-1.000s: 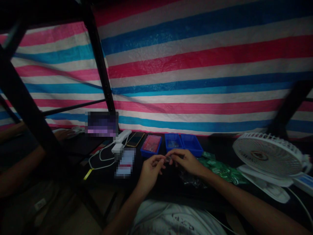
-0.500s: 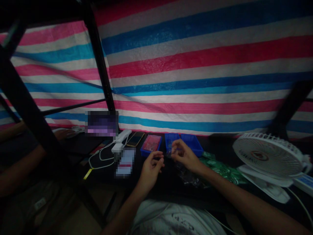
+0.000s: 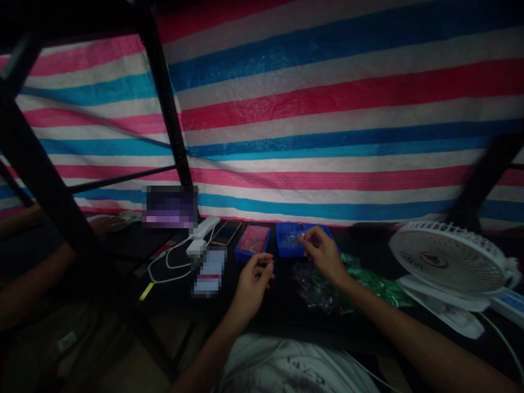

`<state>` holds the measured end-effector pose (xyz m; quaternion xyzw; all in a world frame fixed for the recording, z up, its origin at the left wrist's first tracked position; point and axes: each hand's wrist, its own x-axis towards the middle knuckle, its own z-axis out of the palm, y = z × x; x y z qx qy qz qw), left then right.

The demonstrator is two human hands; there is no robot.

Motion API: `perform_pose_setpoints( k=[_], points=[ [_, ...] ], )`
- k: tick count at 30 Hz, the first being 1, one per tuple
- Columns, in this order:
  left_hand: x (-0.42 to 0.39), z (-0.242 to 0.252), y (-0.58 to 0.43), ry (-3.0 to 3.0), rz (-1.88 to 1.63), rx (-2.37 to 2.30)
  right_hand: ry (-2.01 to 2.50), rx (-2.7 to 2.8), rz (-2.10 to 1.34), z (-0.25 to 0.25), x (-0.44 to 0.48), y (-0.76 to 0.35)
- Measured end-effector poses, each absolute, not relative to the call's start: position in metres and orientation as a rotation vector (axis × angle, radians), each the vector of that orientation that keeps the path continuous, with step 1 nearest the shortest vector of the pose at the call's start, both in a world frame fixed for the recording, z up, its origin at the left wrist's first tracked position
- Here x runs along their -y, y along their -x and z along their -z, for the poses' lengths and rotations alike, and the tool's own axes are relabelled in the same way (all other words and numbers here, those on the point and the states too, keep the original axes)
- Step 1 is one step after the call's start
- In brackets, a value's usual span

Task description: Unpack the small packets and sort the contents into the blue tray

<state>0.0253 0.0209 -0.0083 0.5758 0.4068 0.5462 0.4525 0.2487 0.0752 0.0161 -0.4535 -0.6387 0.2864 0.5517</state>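
My right hand (image 3: 324,252) is over the front of the blue divided tray (image 3: 291,253), thumb and fingertips pinched together. Its fingertips meet a small clear plastic packet (image 3: 291,238) at the left compartment; fine detail is too dark to make out. Loosely curled, my left hand (image 3: 254,279) hangs above the dark table with thumb and fingers apart and nothing visible in it. Beyond it stands a smaller blue tray (image 3: 244,255) holding a pink-red piece (image 3: 254,239) with clear plastic on top. Below my right hand lies a heap of clear plastic packets (image 3: 319,292).
Green plastic packaging (image 3: 374,284) lies beside my right forearm, near a white clip fan (image 3: 446,262). At left are a phone (image 3: 226,233), white cables (image 3: 170,280) and a blurred-out pale rectangle (image 3: 210,273). Another person's arm (image 3: 36,278) shows past the black metal frame (image 3: 45,158).
My right hand has moved right and slightly up, away from my left hand, to the blue divided tray. Clear plastic now shows in its left compartment. My left hand has barely moved.
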Motion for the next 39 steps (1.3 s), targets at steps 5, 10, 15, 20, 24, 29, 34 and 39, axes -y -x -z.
perform_pose_setpoints(
  k=[5, 10, 15, 20, 24, 29, 34, 39],
  points=[
    [-0.021, 0.009, -0.025, -1.428, -1.352, -1.002, 1.147, 1.565, -0.601, -0.014, -0.078, -0.250],
    [-0.021, 0.010, -0.025, -1.445, -1.353, -1.005, 1.237, 1.630, -0.579, -0.015, -0.076, -0.250],
    [-0.021, 0.008, -0.026, -1.427, -1.365, -1.003, 1.173, 1.713, -0.508, -0.011, -0.076, -0.249],
    [-0.020, 0.007, -0.026, -1.432, -1.363, -1.010, 1.109, 1.786, -0.395, -0.011, -0.075, -0.248],
    [-0.020, 0.007, -0.026, -1.432, -1.358, -1.010, 1.173, 1.881, -0.252, -0.018, -0.069, -0.246],
    [-0.020, 0.007, -0.026, -1.445, -1.359, -1.005, 1.547, 2.166, -0.020, -0.023, -0.060, -0.245],
    [-0.019, 0.007, -0.026, -1.454, -1.358, -1.003, 1.544, 2.401, 0.006, -0.021, -0.052, -0.243],
    [-0.019, 0.008, -0.025, -1.453, -1.358, -1.011, 1.404, 2.525, -0.072, -0.028, -0.046, -0.242]
  ],
)
